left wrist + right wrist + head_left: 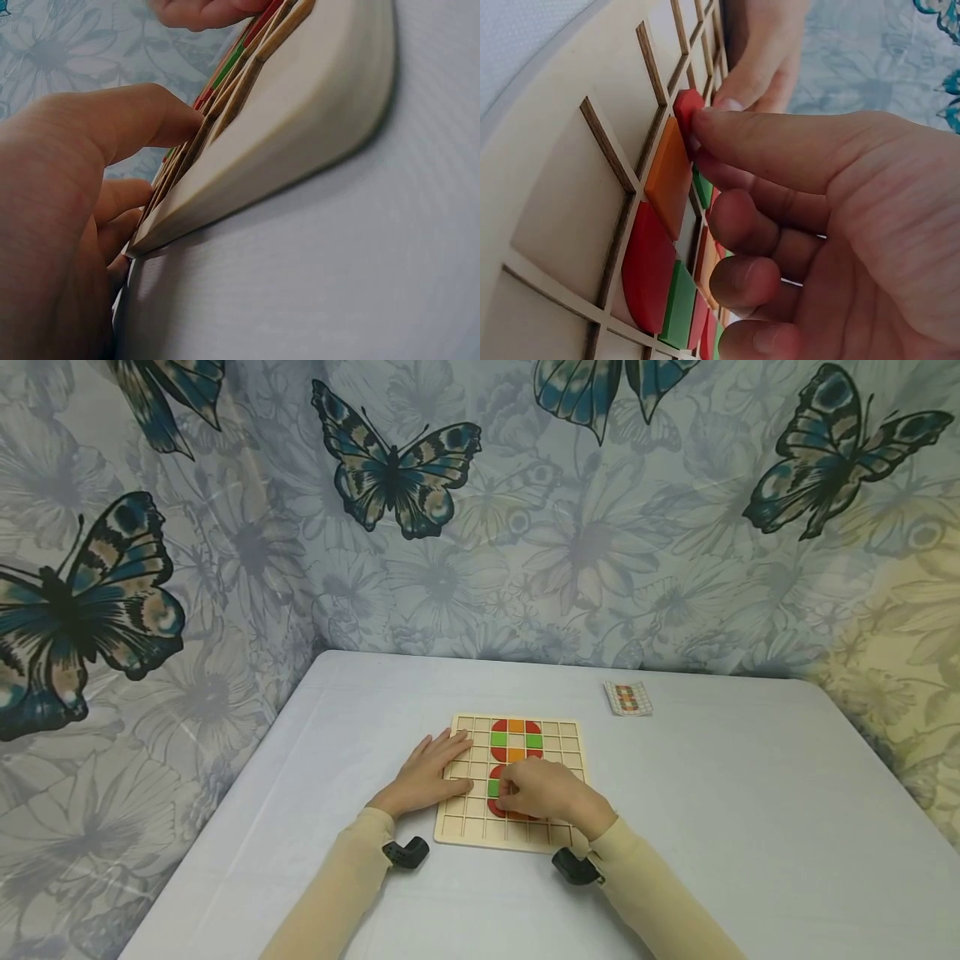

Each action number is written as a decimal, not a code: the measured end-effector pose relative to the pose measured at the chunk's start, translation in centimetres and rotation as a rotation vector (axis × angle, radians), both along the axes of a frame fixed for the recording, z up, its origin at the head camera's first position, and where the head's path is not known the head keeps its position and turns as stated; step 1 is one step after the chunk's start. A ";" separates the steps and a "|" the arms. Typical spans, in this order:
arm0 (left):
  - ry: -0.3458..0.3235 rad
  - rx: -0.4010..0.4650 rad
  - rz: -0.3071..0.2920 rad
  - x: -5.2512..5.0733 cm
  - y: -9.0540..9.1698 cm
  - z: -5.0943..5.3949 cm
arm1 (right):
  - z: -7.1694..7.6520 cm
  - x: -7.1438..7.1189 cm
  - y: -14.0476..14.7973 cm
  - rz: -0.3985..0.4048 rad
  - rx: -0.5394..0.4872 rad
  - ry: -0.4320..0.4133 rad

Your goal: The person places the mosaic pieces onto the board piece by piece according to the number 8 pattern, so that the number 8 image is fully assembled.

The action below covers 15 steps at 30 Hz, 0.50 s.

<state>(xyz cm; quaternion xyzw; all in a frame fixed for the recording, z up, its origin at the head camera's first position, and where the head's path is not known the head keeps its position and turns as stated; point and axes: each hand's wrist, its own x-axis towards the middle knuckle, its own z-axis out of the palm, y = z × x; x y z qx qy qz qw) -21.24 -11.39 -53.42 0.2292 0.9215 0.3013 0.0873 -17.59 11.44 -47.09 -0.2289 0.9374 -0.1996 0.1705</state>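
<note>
A light wooden board (pixel 465 831) with a raised grid lies on the table. Upper red, orange and green tiles (pixel 498 740) form a ring, and a lower group is partly hidden by my right hand (pixel 547 789). That hand pinches a red tile (pixel 688 109) with one rounded edge between thumb and index finger, at a cell beside an orange tile (pixel 669 180). Its other fingers are curled. Another red tile (pixel 646 262) and a green tile (pixel 677 301) sit nearby. My left hand (pixel 427 774) rests fingers spread on the board's left side, its thumb touching the grid (pixel 214 116).
A small stack of cards (pixel 628 700) printed with a coloured pattern lies behind the board to the right. White cloth (pixel 750 827) covers the table. Butterfly-patterned fabric (pixel 585 552) hangs behind it and at the left. Both wrists carry a black camera (pixel 576 867).
</note>
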 end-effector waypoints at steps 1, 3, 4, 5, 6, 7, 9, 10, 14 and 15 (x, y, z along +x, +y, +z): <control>0.001 0.000 -0.001 0.0 0.0 0.0 | 0.0 0.0 0.0 -0.003 0.004 -0.001; 0.003 -0.001 -0.001 0.0 0.0 0.0 | 0.1 0.1 0.0 -0.005 0.012 -0.002; 0.002 -0.006 -0.001 0.0 0.0 0.0 | 0.1 0.1 0.0 -0.003 0.014 -0.002; 0.004 -0.001 -0.001 0.0 0.0 0.1 | 0.2 0.1 0.0 -0.004 0.018 -0.004; 0.003 -0.006 0.000 0.0 -0.1 0.1 | 0.3 0.1 0.1 -0.004 0.022 -0.005; 0.001 -0.009 0.001 0.0 -0.1 0.1 | 0.4 0.1 0.2 -0.003 0.026 -0.002; 0.002 -0.007 0.003 0.0 -0.1 0.1 | 0.6 -0.1 0.4 -0.011 0.026 -0.005; 0.002 -0.004 0.003 0.0 -0.1 0.1 | 0.8 -0.2 0.6 -0.015 0.024 -0.007; 0.001 0.003 0.000 0.1 0.0 0.1 | 1.4 -0.7 1.4 -0.048 -0.020 -0.010; 0.002 0.002 -0.001 0.0 0.0 0.1 | 1.6 -0.9 1.7 -0.054 -0.036 -0.008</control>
